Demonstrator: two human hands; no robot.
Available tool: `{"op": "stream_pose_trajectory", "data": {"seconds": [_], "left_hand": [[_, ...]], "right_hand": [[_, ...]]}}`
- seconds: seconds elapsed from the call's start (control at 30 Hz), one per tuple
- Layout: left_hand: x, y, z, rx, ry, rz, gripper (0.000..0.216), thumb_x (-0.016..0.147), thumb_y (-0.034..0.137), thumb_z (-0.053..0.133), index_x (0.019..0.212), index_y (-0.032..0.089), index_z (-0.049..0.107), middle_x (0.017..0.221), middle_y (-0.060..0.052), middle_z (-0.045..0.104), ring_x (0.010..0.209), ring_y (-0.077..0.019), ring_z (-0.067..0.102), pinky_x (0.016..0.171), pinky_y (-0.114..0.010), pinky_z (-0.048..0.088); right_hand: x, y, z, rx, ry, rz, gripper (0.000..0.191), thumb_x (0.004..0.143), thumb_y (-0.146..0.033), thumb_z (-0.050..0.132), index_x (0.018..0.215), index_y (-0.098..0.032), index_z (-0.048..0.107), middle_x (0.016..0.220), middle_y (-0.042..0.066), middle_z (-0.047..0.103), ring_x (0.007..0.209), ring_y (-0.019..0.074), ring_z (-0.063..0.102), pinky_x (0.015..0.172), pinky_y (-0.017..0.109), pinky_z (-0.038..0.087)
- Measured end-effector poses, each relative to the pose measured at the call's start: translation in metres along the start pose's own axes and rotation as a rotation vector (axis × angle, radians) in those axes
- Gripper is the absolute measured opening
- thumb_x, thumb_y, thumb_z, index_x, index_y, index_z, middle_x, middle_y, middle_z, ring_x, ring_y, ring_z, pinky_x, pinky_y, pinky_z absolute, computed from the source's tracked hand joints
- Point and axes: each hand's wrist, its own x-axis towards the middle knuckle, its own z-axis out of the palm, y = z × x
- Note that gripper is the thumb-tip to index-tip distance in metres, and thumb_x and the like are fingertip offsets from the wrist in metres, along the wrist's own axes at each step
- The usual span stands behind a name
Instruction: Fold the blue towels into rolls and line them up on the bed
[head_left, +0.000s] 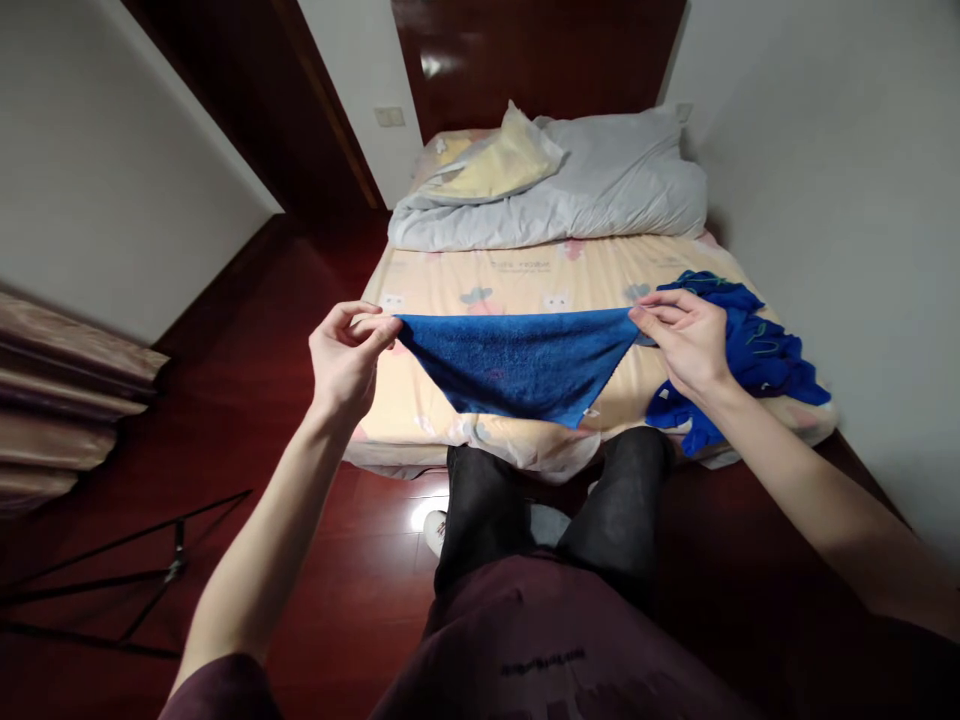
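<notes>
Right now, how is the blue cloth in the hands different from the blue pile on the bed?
The blue cloth is stretched between the left hand and the right hand; the blue pile lies crumpled on the bed. The blue pile shows some green; the blue cloth's visible side shows none. Both are blue fabric.

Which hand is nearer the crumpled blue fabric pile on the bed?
Right: the right hand overlaps the pile in view; the left hand is farther, across the stretched blue terry cloth.
</notes>
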Motion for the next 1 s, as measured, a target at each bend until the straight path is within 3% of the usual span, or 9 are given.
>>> {"op": "stream_pose_trajectory", "data": {"seconds": [0.23,0.37,0.5,0.6,0.7,0.8,1.0], "left_hand": [[0.030,-0.058,0.018,0.068,-0.015,-0.228,0.060,0.062,0.040,0.102,0.104,0.019,0.065,0.077,-0.002,0.071,0.072,-0.0181,0.069,0.071,-0.030,0.053],[0.071,-0.084,0.046,0.125,0.059,-0.324,0.055,0.064,0.032,0.100,0.103,0.020,0.064,0.075,0.000,0.070,0.077,-0.0196,0.071,0.078,-0.032,0.055],[0.112,-0.086,0.068,0.003,0.113,-0.149,0.056,0.066,0.032,0.100,0.104,0.021,0.061,0.076,0.002,0.068,0.081,-0.0187,0.071,0.082,-0.031,0.055],[0.119,-0.083,0.066,-0.040,0.103,0.026,0.059,0.068,0.037,0.101,0.109,0.022,0.062,0.082,0.001,0.071,0.086,-0.0185,0.072,0.082,-0.029,0.053],[0.100,-0.096,0.051,0.050,0.072,0.063,0.058,0.070,0.040,0.099,0.114,0.021,0.066,0.088,-0.002,0.074,0.090,-0.0197,0.073,0.078,-0.027,0.050],[0.057,-0.133,0.031,0.173,0.014,0.006,0.052,0.073,0.039,0.095,0.115,0.020,0.071,0.090,-0.005,0.077,0.092,-0.0204,0.074,0.079,-0.027,0.049],[-0.068,-0.231,0.005,0.386,-0.135,-0.359,0.040,0.079,0.031,0.086,0.115,0.016,0.074,0.095,-0.010,0.079,0.097,-0.0244,0.073,0.088,-0.031,0.051]], "right_hand": [[0.034,0.058,0.025,0.002,0.046,0.191,0.052,0.062,-0.050,0.103,0.085,-0.021,0.066,0.079,0.003,0.077,0.080,0.0221,0.079,0.074,0.034,0.068],[0.073,0.092,0.049,-0.017,0.109,0.155,0.054,0.065,-0.054,0.100,0.084,-0.023,0.061,0.078,0.003,0.075,0.085,0.0217,0.077,0.082,0.037,0.067],[0.108,0.099,0.057,-0.079,0.162,0.012,0.063,0.069,-0.077,0.090,0.090,-0.026,0.061,0.086,0.003,0.077,0.091,0.0217,0.072,0.091,0.041,0.062],[0.115,0.097,0.052,-0.102,0.182,-0.098,0.063,0.070,-0.084,0.086,0.093,-0.030,0.064,0.093,0.002,0.079,0.088,0.0200,0.069,0.087,0.038,0.058],[0.095,0.111,0.047,-0.140,0.178,-0.115,0.058,0.073,-0.077,0.086,0.097,-0.028,0.067,0.095,0.004,0.078,0.084,0.0206,0.069,0.079,0.037,0.056],[0.052,0.150,0.044,-0.206,0.137,-0.003,0.052,0.076,-0.067,0.083,0.098,-0.023,0.066,0.091,0.006,0.075,0.079,0.0197,0.067,0.074,0.033,0.055],[-0.074,0.247,0.043,-0.296,-0.020,0.371,0.034,0.074,-0.047,0.084,0.080,-0.022,0.062,0.079,0.006,0.072,0.075,0.0204,0.065,0.071,0.031,0.055]]}}
